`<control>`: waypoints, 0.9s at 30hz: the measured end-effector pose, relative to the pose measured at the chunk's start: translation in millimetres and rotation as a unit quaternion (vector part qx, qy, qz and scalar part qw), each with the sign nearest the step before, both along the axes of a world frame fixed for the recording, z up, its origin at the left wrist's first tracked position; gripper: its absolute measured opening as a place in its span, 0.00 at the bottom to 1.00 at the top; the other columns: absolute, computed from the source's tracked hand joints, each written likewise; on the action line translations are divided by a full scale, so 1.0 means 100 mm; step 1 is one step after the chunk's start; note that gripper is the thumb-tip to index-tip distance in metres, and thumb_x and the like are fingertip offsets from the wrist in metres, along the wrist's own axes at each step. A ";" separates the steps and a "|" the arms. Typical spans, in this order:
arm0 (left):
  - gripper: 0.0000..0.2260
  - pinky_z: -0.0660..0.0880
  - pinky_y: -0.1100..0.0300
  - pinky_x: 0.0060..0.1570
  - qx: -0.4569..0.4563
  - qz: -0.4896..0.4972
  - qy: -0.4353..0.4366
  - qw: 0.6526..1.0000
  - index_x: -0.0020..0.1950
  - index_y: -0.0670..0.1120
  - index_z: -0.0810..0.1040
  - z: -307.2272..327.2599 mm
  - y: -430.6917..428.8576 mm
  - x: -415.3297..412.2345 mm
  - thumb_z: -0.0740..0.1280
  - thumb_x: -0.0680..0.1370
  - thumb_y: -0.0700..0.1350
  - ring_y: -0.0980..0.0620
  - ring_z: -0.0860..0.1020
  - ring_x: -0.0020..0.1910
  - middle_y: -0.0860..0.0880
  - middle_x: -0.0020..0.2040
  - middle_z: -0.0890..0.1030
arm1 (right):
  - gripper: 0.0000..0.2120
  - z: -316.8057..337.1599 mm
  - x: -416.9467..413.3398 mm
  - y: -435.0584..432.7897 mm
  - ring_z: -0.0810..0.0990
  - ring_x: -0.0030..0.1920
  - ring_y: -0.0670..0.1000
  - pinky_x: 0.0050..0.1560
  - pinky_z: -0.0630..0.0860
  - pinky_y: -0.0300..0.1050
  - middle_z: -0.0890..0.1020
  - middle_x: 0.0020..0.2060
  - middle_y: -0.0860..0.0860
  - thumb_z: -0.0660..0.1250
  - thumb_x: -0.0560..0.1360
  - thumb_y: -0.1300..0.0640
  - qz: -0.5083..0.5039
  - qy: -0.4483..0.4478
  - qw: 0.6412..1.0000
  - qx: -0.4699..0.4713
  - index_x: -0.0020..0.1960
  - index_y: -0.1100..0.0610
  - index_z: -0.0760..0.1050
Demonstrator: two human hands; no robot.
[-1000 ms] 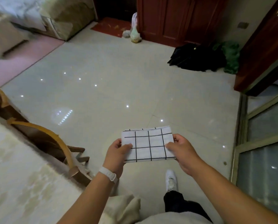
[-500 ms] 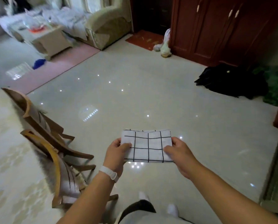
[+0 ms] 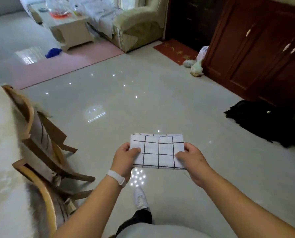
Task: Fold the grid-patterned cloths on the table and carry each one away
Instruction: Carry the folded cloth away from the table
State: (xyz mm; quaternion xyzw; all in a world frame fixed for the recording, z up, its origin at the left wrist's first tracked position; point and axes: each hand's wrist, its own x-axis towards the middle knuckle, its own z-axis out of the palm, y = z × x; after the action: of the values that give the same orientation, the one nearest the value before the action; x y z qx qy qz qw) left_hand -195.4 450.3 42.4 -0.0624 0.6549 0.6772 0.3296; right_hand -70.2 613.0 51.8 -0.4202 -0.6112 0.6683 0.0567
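A folded white cloth with a black grid pattern [image 3: 158, 151] is held flat in front of me, above the shiny tiled floor. My left hand [image 3: 125, 158] pinches its left edge with the thumb on top. At the cloth's right edge my right hand [image 3: 193, 159] pinches it the same way. The table [image 3: 1, 160] with its pale marbled top fills the left edge of the view, and no cloth shows on the part I can see.
Two wooden chairs [image 3: 40, 140] stand tucked against the table on my left. A dark heap of clothing [image 3: 267, 121] lies on the floor at the right. Ahead are a sofa [image 3: 140, 23], a low white coffee table [image 3: 69, 26], a red cabinet [image 3: 256, 54] and bags [image 3: 196, 64] at its foot.
The view has swung left and forward across the room; sofa and coffee table have come into sight. Both hands keep the same hold on the folded cloth.
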 end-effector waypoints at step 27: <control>0.08 0.79 0.48 0.45 -0.026 0.237 0.015 0.971 0.53 0.41 0.78 0.22 -0.01 -3.57 0.65 0.76 0.35 0.41 0.83 0.46 0.41 0.48 0.84 | 0.14 0.03 -4.45 0.39 0.84 0.50 0.56 0.53 0.80 0.54 0.86 0.46 0.52 0.61 0.73 0.68 0.238 0.028 0.971 -0.015 0.51 0.55 0.79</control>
State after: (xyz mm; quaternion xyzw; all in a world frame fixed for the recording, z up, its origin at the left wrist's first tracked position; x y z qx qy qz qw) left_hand -552.8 449.0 64.6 -0.2142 0.6436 0.7195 0.1488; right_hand -515.7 651.9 55.3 -0.2446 -0.6817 0.6833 -0.0931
